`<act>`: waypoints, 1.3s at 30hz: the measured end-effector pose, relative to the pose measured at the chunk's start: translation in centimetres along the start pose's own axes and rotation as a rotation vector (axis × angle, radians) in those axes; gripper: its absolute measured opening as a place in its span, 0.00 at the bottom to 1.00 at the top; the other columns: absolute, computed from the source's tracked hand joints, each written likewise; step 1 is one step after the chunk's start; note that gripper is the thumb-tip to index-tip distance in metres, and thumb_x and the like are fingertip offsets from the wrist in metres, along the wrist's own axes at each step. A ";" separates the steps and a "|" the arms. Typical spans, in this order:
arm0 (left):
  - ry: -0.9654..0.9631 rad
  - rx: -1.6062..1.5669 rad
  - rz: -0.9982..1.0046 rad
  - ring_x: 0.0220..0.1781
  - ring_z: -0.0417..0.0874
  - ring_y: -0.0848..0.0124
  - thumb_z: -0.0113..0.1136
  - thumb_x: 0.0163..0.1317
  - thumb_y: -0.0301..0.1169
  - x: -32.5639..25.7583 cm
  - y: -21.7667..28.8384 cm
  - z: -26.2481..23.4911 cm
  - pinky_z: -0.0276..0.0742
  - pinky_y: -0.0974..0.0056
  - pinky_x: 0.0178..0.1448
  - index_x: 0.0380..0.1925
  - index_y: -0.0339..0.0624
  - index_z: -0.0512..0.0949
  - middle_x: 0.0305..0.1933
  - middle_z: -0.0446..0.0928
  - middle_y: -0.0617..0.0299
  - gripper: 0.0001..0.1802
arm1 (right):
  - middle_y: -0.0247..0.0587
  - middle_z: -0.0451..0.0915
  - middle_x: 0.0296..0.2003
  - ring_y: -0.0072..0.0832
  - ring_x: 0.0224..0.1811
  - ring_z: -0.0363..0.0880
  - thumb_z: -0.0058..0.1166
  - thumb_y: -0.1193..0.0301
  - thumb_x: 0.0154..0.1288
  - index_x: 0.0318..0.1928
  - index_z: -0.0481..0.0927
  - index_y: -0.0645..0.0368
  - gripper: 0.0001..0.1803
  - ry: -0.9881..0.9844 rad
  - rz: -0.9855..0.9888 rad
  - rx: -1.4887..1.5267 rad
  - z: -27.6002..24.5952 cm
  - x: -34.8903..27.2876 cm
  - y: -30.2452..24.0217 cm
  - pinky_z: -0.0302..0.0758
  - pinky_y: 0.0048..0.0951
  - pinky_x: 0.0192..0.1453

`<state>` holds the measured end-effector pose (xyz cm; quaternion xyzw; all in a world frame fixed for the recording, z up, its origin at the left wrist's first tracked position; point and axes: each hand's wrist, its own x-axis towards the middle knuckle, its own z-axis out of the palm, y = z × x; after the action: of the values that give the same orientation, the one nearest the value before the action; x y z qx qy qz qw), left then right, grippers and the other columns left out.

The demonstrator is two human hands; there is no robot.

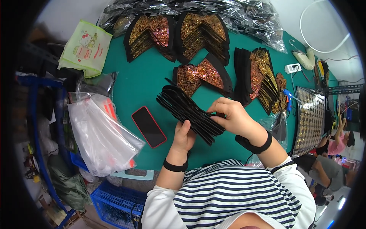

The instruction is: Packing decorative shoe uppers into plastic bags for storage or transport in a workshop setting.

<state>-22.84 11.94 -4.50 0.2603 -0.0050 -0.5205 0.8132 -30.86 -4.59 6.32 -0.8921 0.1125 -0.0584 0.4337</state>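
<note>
A thick bundle of thin black fabric pieces (pixel 185 108) is held over the green table, their edges fanned out. My left hand (pixel 183 136) grips the bundle from below, thumb on the near side. At its right end, my right hand (pixel 231 114) pinches one or more of the edges between thumb and fingers; how many I cannot tell. Just beyond the bundle lies a black collar-shaped piece with copper sequins and a bow (pixel 202 74). Two stacks of similar sequined pieces, a left stack (pixel 150 32) and a right stack (pixel 204 32), lie farther back.
Another sequined stack (pixel 253 76) lies to the right, near a blue glue gun (pixel 288 100). A red-edged phone (pixel 149 127) and clear plastic bags (pixel 101 133) are left. Plastic-wrapped goods (pixel 244 19) line the back. A blue crate (pixel 114 202) stands below; other people work far right.
</note>
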 end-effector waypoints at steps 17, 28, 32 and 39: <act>-0.534 0.308 -0.071 0.64 0.67 0.58 0.67 0.50 0.47 -0.6 -2.6 6.6 0.63 0.54 0.66 0.60 0.35 0.61 0.57 0.70 0.52 0.43 | 0.47 0.79 0.40 0.38 0.42 0.78 0.65 0.69 0.47 0.47 0.76 0.63 0.24 0.010 0.019 0.054 -5.0 -11.6 -3.0 0.74 0.34 0.46; -0.597 0.798 -0.302 0.53 0.74 0.68 0.66 0.49 0.30 -3.2 -7.3 11.5 0.68 0.63 0.58 0.54 0.33 0.67 0.51 0.73 0.56 0.32 | 0.50 0.57 0.64 0.36 0.68 0.55 0.60 0.62 0.58 0.68 0.44 0.67 0.48 0.518 0.087 0.461 -0.3 -19.9 -1.6 0.51 0.33 0.69; -0.714 0.859 -0.360 0.53 0.74 0.65 0.63 0.53 0.34 -3.7 -9.0 11.4 0.67 0.61 0.59 0.51 0.30 0.68 0.51 0.73 0.53 0.28 | 0.50 0.59 0.63 0.34 0.67 0.57 0.56 0.64 0.61 0.68 0.44 0.67 0.44 0.657 0.149 0.547 1.7 -22.6 -0.4 0.53 0.33 0.68; -0.730 1.040 -0.517 0.52 0.75 0.65 0.61 0.54 0.30 -3.9 -11.3 12.9 0.68 0.61 0.58 0.52 0.28 0.67 0.51 0.73 0.52 0.27 | 0.51 0.61 0.62 0.34 0.65 0.60 0.59 0.62 0.59 0.68 0.44 0.67 0.47 0.827 0.295 0.699 2.3 -25.4 0.3 0.57 0.33 0.67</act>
<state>-37.82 6.23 2.83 0.4175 -0.4659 -0.6823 0.3783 -55.07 3.40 4.45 -0.5730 0.3707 -0.3758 0.6269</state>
